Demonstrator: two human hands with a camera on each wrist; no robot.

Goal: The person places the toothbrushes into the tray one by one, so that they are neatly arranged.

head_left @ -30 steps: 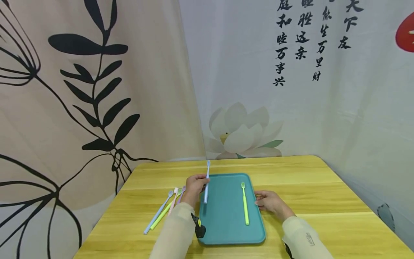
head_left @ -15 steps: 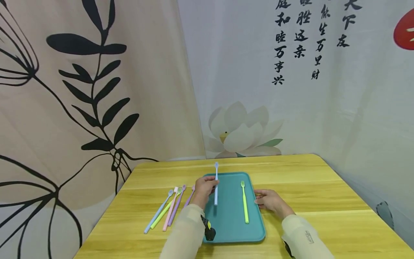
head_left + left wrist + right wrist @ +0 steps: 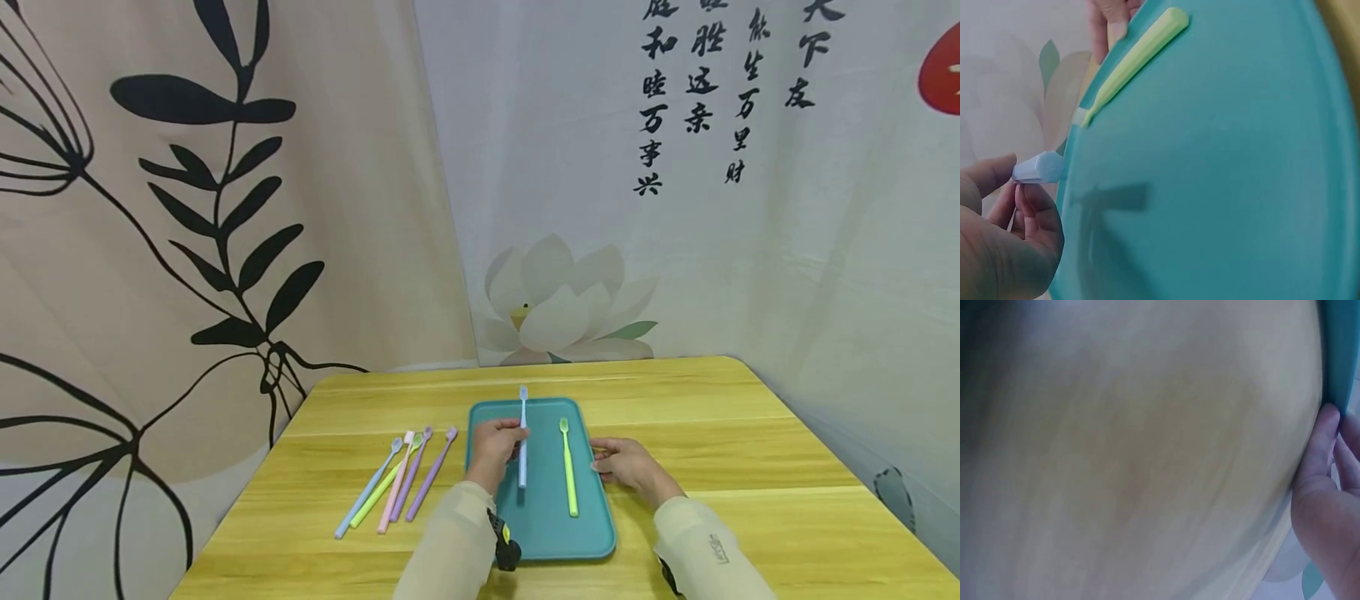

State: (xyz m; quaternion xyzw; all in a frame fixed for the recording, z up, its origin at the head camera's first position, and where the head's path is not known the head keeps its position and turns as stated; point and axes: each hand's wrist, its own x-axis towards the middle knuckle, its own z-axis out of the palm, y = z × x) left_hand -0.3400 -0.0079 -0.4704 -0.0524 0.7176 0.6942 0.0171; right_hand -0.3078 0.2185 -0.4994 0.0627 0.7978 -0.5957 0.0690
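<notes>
My left hand (image 3: 493,450) pinches a light blue toothbrush (image 3: 522,467) over the left half of a teal tray (image 3: 547,537). Its head points to the far side, and in the left wrist view the handle end (image 3: 1044,169) sticks out between thumb and fingers, apart from the tray, which bears its shadow. A lime green toothbrush (image 3: 570,479) lies lengthwise in the tray's right half. At the tray's right rim, my right hand (image 3: 633,471) grips the edge between thumb and fingers, as the right wrist view also shows the thumb (image 3: 1325,428) against the rim.
Left of the tray, several toothbrushes lie side by side on the wooden table (image 3: 712,425): a blue one (image 3: 367,492), a green one (image 3: 367,504), a pink one (image 3: 393,492) and purple ones (image 3: 431,479). A printed cloth (image 3: 360,208) hangs behind the table.
My left hand has carried the blue toothbrush rightward from the tray's left edge to further inside it, uncovering the purple toothbrushes on the table. The right hand stays at the rim.
</notes>
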